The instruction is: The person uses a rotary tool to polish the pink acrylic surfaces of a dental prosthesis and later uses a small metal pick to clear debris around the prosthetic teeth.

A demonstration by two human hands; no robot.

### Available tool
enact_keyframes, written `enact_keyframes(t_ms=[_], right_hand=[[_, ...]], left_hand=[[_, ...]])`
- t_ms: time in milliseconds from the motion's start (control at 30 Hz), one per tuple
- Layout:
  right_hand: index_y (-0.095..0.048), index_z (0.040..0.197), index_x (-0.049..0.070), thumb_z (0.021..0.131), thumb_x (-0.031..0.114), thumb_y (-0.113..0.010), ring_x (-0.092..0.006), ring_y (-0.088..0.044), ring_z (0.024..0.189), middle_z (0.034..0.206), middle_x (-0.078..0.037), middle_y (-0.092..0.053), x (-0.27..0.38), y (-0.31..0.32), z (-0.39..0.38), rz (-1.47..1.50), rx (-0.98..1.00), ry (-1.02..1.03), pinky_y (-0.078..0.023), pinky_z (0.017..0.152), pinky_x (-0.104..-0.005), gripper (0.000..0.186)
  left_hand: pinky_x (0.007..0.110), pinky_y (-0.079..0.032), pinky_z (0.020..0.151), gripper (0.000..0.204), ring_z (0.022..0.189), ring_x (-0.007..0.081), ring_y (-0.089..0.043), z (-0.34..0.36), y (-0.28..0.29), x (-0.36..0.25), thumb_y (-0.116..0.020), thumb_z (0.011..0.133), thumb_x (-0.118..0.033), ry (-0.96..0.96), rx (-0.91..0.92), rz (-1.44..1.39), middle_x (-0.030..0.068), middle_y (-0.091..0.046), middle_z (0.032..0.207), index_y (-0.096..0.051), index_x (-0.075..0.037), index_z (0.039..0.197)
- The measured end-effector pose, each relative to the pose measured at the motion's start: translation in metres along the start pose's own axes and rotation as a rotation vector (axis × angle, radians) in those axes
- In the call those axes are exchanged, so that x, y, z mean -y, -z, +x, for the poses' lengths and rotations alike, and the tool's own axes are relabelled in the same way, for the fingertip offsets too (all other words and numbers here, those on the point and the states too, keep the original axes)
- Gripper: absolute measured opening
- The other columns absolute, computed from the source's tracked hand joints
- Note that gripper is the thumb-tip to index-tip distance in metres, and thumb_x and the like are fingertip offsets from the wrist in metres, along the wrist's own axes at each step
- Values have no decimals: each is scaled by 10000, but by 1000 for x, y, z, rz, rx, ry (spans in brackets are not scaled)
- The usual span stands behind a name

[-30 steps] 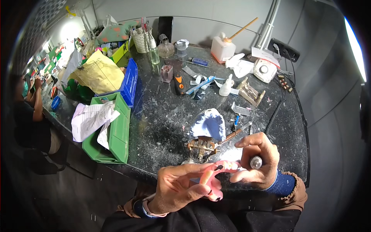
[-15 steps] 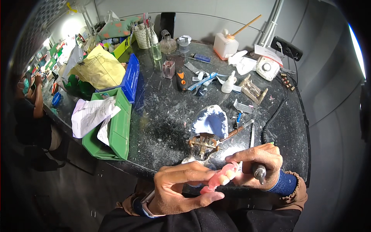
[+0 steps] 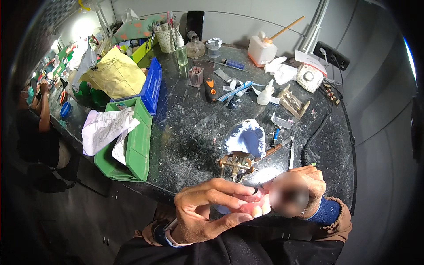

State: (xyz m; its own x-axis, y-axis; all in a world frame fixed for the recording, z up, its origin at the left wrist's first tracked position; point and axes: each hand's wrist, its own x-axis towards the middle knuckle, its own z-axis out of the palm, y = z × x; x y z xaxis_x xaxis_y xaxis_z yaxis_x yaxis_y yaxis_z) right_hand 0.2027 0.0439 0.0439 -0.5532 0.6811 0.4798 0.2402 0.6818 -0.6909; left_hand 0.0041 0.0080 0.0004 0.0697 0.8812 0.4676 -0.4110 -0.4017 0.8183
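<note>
In the head view, the pink denture with cream-coloured teeth (image 3: 252, 208) has turned since half a second ago: its teeth now sit along its lower right edge, apparently presenting another face for working. It is in front of the brass-coloured metal articulator (image 3: 235, 165), pinched between the thumb and fingers of the left hand (image 3: 206, 210). The right hand (image 3: 313, 187) is curled beside it; a blurred patch covers its palm side, so I cannot tell what it grips.
</note>
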Motion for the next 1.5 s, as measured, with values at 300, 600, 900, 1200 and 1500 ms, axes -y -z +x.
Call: enact_keyframes(t_ms=[300,600,900,1200,1500], right_hand=[[-655,867,35,651,101,-748,-165,-595,483,620,-63,-627,-5,2,-1,-36,-13,137,-422,433,-254,244],[-619,880,2,631,5,-740,-125,-515,405,552,-39,-582,-8,1,-1,-72,27,256,-338,383,-243,277],[-673,857,46,649,149,-754,-117,-557,431,525,-7,-566,1,-1,-1,-189,10,179,-366,390,-214,247],[-623,882,18,629,318,-778,-104,-528,405,503,18,-531,12,-11,-2,-127,-134,34,-370,370,-208,421],[-524,648,93,638,468,-751,-174,-560,421,483,-12,-503,5,-9,-9,-128,177,-102,-403,369,-273,439]], left_hand=[[354,-499,792,233,942,285,-615,8,20,3,-764,671,-116,-247,293,282,116,-638,993,-669,-66,877],[316,-503,722,319,956,275,-580,13,17,-5,-806,615,-269,-295,290,524,86,-633,943,-671,-86,839],[345,-508,779,303,921,253,-622,11,21,-10,-791,656,-167,-28,235,289,196,-620,988,-654,-20,883],[330,-542,742,229,875,252,-649,-4,12,-8,-749,667,-15,95,233,132,165,-658,883,-647,4,871],[326,-528,723,199,849,239,-638,-14,1,3,-748,660,10,-74,131,194,122,-632,893,-684,-46,840]])
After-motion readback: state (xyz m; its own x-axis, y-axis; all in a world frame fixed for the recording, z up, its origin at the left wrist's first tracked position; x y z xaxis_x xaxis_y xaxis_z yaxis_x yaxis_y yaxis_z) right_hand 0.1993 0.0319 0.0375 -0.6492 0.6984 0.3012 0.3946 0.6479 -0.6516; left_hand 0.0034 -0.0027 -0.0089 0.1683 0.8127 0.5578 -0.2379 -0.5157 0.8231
